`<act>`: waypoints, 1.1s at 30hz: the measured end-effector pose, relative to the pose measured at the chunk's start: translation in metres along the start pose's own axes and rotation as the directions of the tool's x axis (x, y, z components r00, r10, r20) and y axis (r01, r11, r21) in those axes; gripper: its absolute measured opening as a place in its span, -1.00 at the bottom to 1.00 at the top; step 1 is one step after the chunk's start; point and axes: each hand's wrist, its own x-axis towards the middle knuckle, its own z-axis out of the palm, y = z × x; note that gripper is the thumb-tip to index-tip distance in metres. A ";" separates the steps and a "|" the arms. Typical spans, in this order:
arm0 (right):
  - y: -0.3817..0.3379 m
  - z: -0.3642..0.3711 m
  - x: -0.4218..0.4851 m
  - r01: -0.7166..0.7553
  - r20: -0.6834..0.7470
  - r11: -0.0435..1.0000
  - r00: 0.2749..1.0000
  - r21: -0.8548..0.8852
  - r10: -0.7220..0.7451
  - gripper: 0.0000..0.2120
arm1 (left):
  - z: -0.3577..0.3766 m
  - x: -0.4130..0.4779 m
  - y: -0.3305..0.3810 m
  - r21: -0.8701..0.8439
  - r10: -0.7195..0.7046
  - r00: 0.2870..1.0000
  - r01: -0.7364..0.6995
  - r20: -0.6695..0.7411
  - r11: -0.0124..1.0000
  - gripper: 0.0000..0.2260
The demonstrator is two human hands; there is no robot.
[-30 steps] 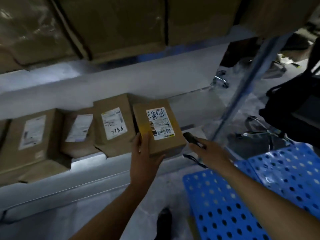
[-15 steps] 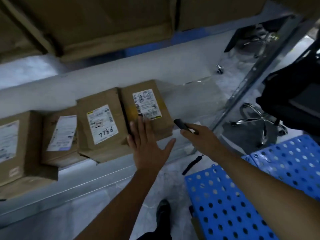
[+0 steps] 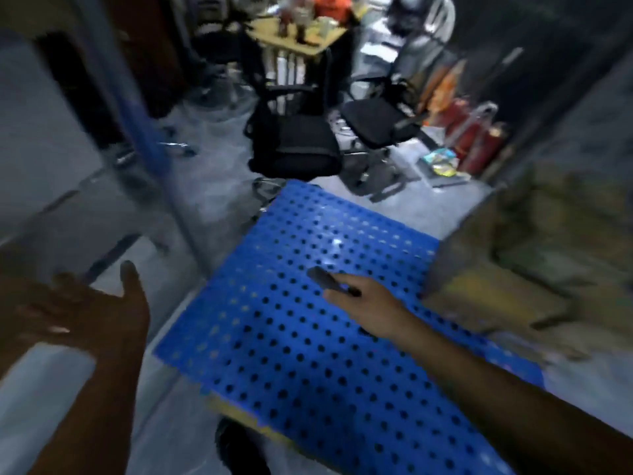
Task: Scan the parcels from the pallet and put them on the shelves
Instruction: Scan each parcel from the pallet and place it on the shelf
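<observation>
In the head view, a blue perforated pallet [image 3: 308,354] is seen across the lower centre of the frame, with blurred brown parcels [image 3: 534,269] at its right side. A small dark scanner [image 3: 325,277] is gripped in the right hand [image 3: 363,299] above the pallet. The left hand [image 3: 78,313] is held spread and empty at lower left. Black office chairs [image 3: 294,145] are seen at upper centre.

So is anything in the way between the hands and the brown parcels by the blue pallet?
Nothing visible. The right hand, holding the scanner, is over bare blue pallet, with the blurred parcels just to its right. The left hand is open, farther off.
</observation>
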 end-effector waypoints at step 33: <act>0.210 -0.087 -0.177 0.001 -0.303 0.953 0.948 0.303 0.095 -0.53 | 0.031 -0.288 0.144 -0.677 0.868 0.495 -0.622 0.049 0.393 -0.29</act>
